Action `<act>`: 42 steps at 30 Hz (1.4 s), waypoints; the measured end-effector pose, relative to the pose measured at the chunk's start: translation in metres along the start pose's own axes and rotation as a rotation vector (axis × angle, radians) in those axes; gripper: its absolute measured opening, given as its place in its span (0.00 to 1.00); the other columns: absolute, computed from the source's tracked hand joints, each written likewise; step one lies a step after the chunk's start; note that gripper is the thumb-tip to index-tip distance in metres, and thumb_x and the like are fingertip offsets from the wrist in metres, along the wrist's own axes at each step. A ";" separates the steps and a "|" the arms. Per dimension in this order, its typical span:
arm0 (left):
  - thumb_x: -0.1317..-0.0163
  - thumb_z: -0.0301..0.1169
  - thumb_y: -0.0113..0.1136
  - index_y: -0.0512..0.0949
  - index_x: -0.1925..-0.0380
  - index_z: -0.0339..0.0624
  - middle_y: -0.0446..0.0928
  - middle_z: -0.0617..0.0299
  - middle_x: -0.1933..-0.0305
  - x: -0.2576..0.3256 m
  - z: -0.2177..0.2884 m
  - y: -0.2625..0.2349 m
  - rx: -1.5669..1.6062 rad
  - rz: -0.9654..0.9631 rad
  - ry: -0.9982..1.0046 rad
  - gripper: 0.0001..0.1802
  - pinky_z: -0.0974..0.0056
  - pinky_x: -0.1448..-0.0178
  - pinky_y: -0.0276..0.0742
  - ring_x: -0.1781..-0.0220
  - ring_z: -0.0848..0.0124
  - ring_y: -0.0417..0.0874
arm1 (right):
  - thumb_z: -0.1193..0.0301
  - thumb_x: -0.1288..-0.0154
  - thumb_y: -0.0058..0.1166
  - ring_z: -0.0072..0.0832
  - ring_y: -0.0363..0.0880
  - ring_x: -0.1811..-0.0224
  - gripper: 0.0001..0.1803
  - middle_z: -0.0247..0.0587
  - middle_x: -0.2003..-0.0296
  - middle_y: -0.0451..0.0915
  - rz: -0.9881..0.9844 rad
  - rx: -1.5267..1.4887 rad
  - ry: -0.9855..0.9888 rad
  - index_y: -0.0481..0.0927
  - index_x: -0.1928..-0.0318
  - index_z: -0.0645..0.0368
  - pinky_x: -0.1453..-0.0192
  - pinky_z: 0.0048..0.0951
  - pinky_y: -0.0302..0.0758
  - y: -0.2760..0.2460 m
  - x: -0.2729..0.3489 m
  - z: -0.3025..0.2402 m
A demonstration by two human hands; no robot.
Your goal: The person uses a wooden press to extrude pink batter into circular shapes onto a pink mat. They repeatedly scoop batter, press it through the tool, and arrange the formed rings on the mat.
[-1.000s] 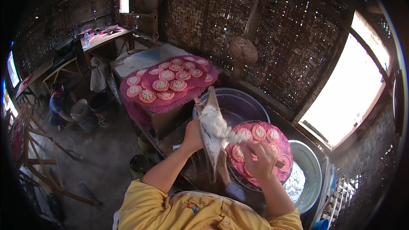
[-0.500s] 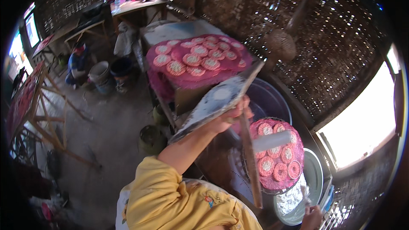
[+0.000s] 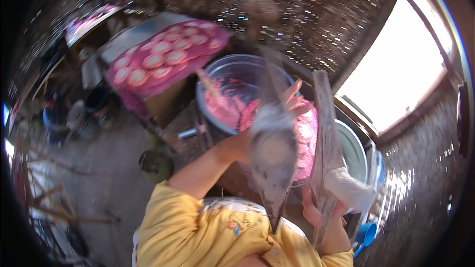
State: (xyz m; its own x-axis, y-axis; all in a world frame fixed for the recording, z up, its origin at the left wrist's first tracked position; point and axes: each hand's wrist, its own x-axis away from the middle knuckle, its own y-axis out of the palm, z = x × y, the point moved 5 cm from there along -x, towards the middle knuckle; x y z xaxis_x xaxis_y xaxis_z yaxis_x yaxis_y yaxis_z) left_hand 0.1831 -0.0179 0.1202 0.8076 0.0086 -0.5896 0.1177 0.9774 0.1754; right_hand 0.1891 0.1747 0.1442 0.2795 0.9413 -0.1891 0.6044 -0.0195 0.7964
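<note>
My left hand (image 3: 293, 100) is behind a grey, pointed, whitish-stained board (image 3: 273, 155) and holds it up in front of me. Its fingers reach out past the board's right side, while the palm is hidden. To the right, a rough wooden bar (image 3: 324, 128) stands upright, with a white, cloth-like stub (image 3: 349, 188) sticking out of its side. My right hand (image 3: 312, 210) is closed round the bar's lower part. Partly hidden behind both pieces, pink ring-shaped pieces (image 3: 306, 133) lie on a pink-covered round tray. Motion blurs the board.
Pink mixture and a wooden stick lie in a large blue basin (image 3: 225, 66). A pale green basin (image 3: 354, 141) stands right of the tray, near a blue dipper (image 3: 365, 235). More pink pieces cover the table (image 3: 131, 32) at the far left. A person (image 3: 54, 113) crouches by buckets.
My right hand has left the white stuff in the green basin and now grips the bar. The board has swung upright and moved right. My view has turned right.
</note>
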 end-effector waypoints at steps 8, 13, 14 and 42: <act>0.60 0.42 0.70 0.77 0.59 0.50 0.77 0.63 0.59 -0.002 -0.006 0.030 -0.664 -0.233 -0.034 0.24 0.56 0.46 0.70 0.58 0.64 0.78 | 0.73 0.57 0.67 0.41 0.78 0.62 0.57 0.59 0.43 0.62 0.280 1.229 -0.338 0.44 0.30 0.45 0.72 0.31 0.75 0.005 0.012 -0.075; 0.57 0.49 0.66 0.77 0.59 0.50 0.79 0.62 0.63 -0.014 -0.025 0.049 -1.004 -0.306 0.003 0.26 0.59 0.63 0.78 0.65 0.62 0.82 | 0.65 0.57 0.70 0.59 0.71 0.52 0.52 0.68 0.47 0.62 0.035 2.158 -0.379 0.52 0.33 0.51 0.61 0.42 0.76 0.012 0.025 -0.077; 0.57 0.48 0.66 0.76 0.60 0.48 0.79 0.61 0.66 -0.014 -0.024 0.053 -0.988 -0.271 0.131 0.25 0.60 0.66 0.78 0.68 0.63 0.82 | 0.64 0.58 0.70 0.60 0.71 0.53 0.53 0.68 0.47 0.62 0.040 2.181 -0.433 0.51 0.33 0.52 0.60 0.42 0.75 0.011 0.030 -0.076; 0.67 0.35 0.78 0.65 0.44 0.39 0.70 0.56 0.45 0.075 0.002 -0.021 -0.474 0.379 -0.185 0.47 0.62 0.36 0.61 0.42 0.67 0.68 | 0.61 0.36 0.50 0.36 0.72 0.54 0.25 0.49 0.55 0.73 0.552 1.815 -0.043 0.68 0.46 0.67 0.52 0.33 0.70 -0.209 0.165 -0.109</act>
State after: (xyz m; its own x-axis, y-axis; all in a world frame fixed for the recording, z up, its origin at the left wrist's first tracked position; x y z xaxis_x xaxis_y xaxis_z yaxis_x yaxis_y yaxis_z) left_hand 0.2420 -0.0387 0.0742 0.8345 0.3773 -0.4016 -0.4305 0.9013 -0.0478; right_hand 0.0283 0.3711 0.0091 0.6879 0.6993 -0.1944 0.3908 -0.5825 -0.7127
